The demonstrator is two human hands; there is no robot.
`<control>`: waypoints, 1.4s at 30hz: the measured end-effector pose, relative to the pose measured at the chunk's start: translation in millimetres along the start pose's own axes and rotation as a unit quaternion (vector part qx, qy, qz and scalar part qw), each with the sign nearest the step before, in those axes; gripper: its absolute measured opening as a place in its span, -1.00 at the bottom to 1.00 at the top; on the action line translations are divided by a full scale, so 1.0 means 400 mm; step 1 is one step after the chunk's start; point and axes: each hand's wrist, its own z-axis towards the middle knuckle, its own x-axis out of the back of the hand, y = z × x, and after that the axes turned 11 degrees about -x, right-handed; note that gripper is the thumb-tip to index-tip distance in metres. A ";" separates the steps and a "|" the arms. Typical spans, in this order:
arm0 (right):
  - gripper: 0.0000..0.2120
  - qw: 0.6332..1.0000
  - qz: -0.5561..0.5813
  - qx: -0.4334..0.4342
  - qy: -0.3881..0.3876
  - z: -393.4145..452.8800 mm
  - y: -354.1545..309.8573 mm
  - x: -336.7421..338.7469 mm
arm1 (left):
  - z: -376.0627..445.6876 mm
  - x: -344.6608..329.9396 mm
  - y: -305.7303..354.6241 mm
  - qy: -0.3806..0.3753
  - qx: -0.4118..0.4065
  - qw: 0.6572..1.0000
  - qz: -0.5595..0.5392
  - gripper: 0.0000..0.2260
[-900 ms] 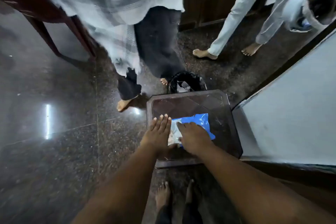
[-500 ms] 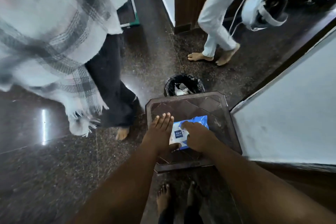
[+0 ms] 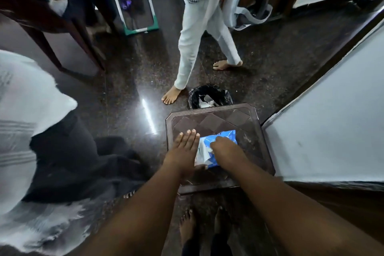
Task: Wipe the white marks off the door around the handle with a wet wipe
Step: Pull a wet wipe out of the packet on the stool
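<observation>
A blue and white wet wipe pack (image 3: 225, 135) lies on a small dark brown stool (image 3: 216, 118) in front of me. My left hand (image 3: 185, 147) lies flat on the pack's left end, fingers straight and together, holding it down. My right hand (image 3: 225, 148) is over the middle of the pack with its fingertips pinched at the opening, where a bit of white shows. Whether a wipe is between those fingers I cannot tell. The door and its handle are not in view.
A black-lined bin (image 3: 209, 96) stands just behind the stool. A person in white trousers (image 3: 193, 48) walks barefoot beyond it, carrying a headset (image 3: 247, 6). Another person in dark trousers and a pale shawl (image 3: 31, 120) is close on my left. A white wall (image 3: 332, 131) runs along the right.
My right fingers have pinched in at the pack's opening. The person in white trousers has stepped nearer the bin, and the one on my left has moved closer to me.
</observation>
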 end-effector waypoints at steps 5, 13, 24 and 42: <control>-0.73 1.000 0.017 -0.014 -0.003 -0.003 0.007 0.009 | -0.007 -0.007 -0.004 0.001 0.002 1.000 0.001 -0.08; -0.72 0.993 0.111 -0.043 -0.012 -0.033 0.011 0.028 | -0.010 0.003 -0.005 0.011 -0.004 1.000 0.010 -0.10; -0.82 0.993 0.112 0.003 0.021 -0.052 0.009 0.036 | -0.015 0.004 -0.008 0.020 -0.007 0.999 0.026 -0.10; -0.66 0.979 0.149 -0.070 0.119 -0.094 0.022 0.082 | -0.041 0.058 -0.012 0.040 -0.021 0.998 0.035 -0.10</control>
